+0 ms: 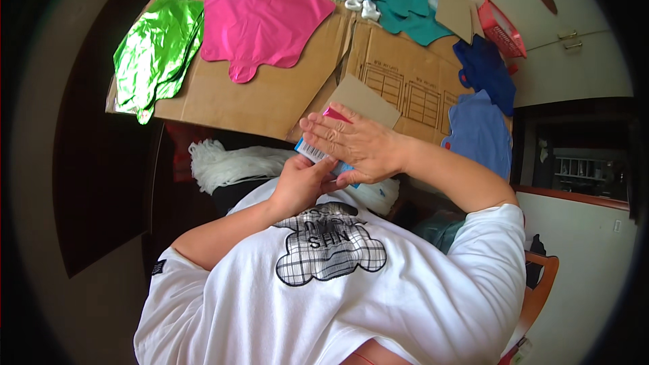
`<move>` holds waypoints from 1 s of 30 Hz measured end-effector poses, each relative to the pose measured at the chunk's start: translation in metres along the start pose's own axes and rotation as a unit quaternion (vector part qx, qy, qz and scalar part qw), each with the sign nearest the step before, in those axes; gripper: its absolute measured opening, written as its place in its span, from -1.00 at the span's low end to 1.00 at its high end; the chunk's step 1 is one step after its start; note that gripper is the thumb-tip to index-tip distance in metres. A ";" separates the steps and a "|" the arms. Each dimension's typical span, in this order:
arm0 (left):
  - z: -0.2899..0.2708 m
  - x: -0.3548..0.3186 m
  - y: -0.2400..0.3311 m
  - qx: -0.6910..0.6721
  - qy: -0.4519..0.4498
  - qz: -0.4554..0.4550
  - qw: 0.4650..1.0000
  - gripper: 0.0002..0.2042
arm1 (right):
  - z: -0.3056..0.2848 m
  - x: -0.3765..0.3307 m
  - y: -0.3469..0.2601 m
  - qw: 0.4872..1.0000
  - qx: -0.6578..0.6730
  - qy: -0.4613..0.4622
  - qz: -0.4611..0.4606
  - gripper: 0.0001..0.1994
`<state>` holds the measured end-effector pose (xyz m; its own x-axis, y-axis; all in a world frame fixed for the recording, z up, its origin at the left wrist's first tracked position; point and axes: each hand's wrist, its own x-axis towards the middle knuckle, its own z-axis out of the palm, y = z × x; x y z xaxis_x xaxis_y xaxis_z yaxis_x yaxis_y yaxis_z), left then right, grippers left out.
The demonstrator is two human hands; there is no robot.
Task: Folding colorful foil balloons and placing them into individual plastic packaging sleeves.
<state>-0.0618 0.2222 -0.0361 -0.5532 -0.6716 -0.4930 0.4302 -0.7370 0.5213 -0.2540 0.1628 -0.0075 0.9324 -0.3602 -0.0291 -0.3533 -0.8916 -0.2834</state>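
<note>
Cardboard sheets cover the surface, foil balloons lying at twelve o'clock. Left hand grips a small packet; right hand lies flat over it, fingers extended.

Bright daylight, dark fisheye-warped rim

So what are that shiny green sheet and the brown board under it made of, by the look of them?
The green sheet looks like thin metallic foil film: mirror-bright glints and sharp crinkles. The brown board looks like corrugated cardboard, matt, with fold creases and a flap, probably a flattened box.
</note>
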 end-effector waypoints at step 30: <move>-0.020 0.008 -0.009 0.084 -0.084 0.040 0.992 -0.78 | -0.053 -0.034 0.000 0.709 0.527 0.331 0.331 -0.88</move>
<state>-0.0561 0.2217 -0.0587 -0.6391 -0.6952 -0.3290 0.3606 -0.6487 0.6701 -0.2897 0.1606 0.0443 0.2244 -0.9654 -0.1332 -0.1183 0.1087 -0.9870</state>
